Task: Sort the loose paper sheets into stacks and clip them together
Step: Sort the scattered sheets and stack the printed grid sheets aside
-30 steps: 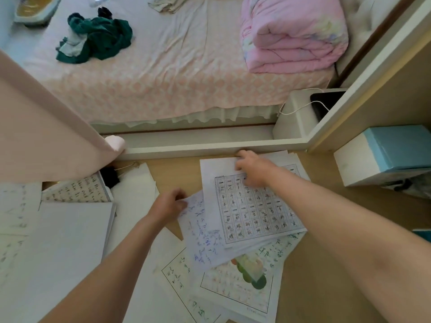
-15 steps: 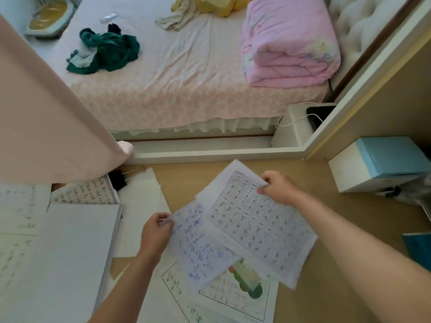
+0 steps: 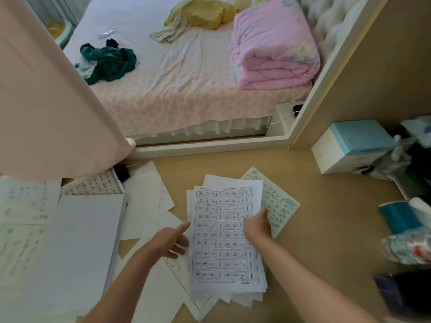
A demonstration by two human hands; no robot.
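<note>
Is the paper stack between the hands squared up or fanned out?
Fanned out: lower edges of the paper stack stagger, corners showing.

A light wooden table is carrying the paperwork: a grid-printed stack is lying at its centre, overlapping a green-printed sheet on the right and fanned loose sheets beneath. To the left, blank white sheets are spreading out, touching a thick white pile. A small black object is sitting near the far edge, and a white-and-blue box is standing well apart on the right.
</note>
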